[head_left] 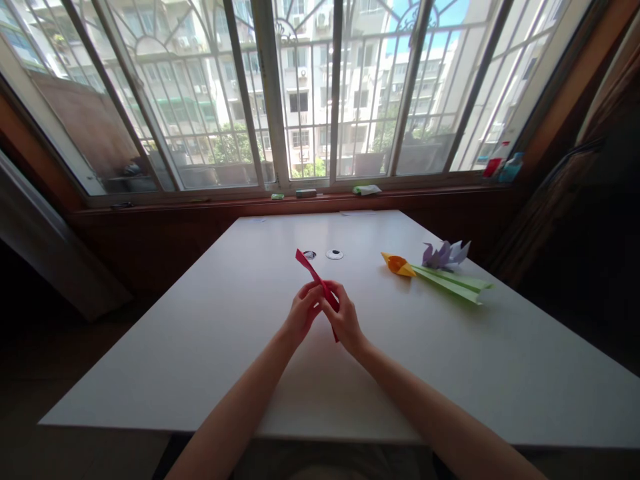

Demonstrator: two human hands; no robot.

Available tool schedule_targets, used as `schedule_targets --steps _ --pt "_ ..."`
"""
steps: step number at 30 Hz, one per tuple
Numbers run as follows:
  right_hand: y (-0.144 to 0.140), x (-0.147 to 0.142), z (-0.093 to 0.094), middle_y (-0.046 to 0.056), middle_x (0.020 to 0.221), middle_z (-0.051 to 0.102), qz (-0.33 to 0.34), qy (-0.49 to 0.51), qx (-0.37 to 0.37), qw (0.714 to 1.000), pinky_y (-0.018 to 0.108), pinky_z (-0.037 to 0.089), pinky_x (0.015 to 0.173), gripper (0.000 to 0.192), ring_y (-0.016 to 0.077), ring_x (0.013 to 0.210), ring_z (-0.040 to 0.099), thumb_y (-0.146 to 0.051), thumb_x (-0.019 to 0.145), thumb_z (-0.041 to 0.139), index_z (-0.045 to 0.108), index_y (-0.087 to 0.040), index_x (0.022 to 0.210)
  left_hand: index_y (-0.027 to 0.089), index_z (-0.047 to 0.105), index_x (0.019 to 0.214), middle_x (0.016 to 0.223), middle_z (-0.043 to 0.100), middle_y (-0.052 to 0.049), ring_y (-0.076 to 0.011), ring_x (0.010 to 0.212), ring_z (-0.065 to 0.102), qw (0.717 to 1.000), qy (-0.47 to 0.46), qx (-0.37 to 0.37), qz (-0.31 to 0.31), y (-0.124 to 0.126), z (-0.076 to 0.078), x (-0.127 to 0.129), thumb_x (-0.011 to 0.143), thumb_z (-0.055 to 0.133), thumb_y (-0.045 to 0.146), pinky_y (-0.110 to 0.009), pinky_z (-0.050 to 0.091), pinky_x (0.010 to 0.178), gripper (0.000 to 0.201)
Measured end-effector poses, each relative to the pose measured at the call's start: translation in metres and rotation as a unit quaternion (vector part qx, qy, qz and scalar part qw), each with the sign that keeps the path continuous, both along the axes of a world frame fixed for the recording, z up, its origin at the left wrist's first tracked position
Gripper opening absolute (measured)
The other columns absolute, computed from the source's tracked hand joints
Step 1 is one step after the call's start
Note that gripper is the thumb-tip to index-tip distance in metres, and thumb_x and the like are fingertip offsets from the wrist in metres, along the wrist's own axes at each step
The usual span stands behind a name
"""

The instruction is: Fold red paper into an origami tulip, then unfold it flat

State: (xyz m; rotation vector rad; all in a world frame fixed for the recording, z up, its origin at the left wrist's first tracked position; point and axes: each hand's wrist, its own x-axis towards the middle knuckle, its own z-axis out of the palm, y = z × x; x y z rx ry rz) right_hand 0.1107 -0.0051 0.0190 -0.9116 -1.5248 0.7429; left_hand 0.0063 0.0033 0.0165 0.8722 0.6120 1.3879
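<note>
A red sheet of paper (310,265), seen nearly edge-on, slants between my hands above the middle of the white table. My left hand (303,308) grips it from the left with bent fingers. From the right, my right hand (345,317) pinches the same paper, thumb and fingers closed on it. One narrow end points up and away to the left; the other sticks out below my right hand. The folds between my fingers are mostly hidden.
To the right on the table (200,347) lie an orange folded paper flower (399,265), a green folded paper stem (450,283) and purple folded paper (439,255). Two round holes, one a cable grommet (335,254), sit beyond my hands. Small items line the windowsill, including a white-green packet (367,190).
</note>
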Motion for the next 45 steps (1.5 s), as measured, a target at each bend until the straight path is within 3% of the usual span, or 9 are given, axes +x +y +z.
schedule_targets --steps 9,19,36,45 --pt "0.011 0.002 -0.001 0.004 0.092 0.062 0.054 0.087 -0.054 0.993 0.031 0.044 0.075 0.028 0.018 0.085 0.056 -0.038 0.08 0.042 0.055 -0.02 0.098 0.018 0.06 0.09 0.098 0.058 -0.005 -0.0184 0.093 0.054 0.997 0.065 0.013 0.046 0.0 -0.003 0.001 0.065 0.065 0.027 -0.036 0.041 0.085 0.027" --pt "0.013 0.01 0.015 0.005 0.095 0.062 0.106 0.184 -0.121 0.97 0.033 0.046 0.076 0.032 0.0194 0.089 0.057 -0.041 0.072 0.054 0.059 -0.019 0.094 0.021 0.057 0.091 0.107 0.053 -0.004 -0.0173 0.092 0.055 0.997 0.065 0.03 0.025 -0.004 0.01 0.0 0.062 0.067 0.025 -0.03 0.043 0.078 0.03" --pt "0.01 0.011 0.019 0.008 0.096 0.063 0.121 0.167 -0.1 0.973 0.036 0.046 0.079 0.032 0.0199 0.088 0.059 -0.037 0.071 0.058 0.057 -0.018 0.096 0.02 0.055 0.091 0.113 0.052 -0.006 -0.0243 0.113 0.043 0.992 0.098 0.065 0.052 -0.003 0.011 0.0 0.062 0.068 0.02 -0.031 0.04 0.085 0.032" --pt "0.014 0.015 0.022 0.007 0.093 0.064 0.113 0.17 -0.08 0.976 0.038 0.047 0.08 0.027 0.0202 0.088 0.059 -0.038 0.073 0.055 0.058 -0.019 0.093 0.02 0.056 0.09 0.114 0.052 -0.007 -0.0231 0.108 0.047 0.995 0.077 0.036 0.053 -0.002 0.015 -0.003 0.06 0.069 0.02 -0.032 0.04 0.085 0.032"
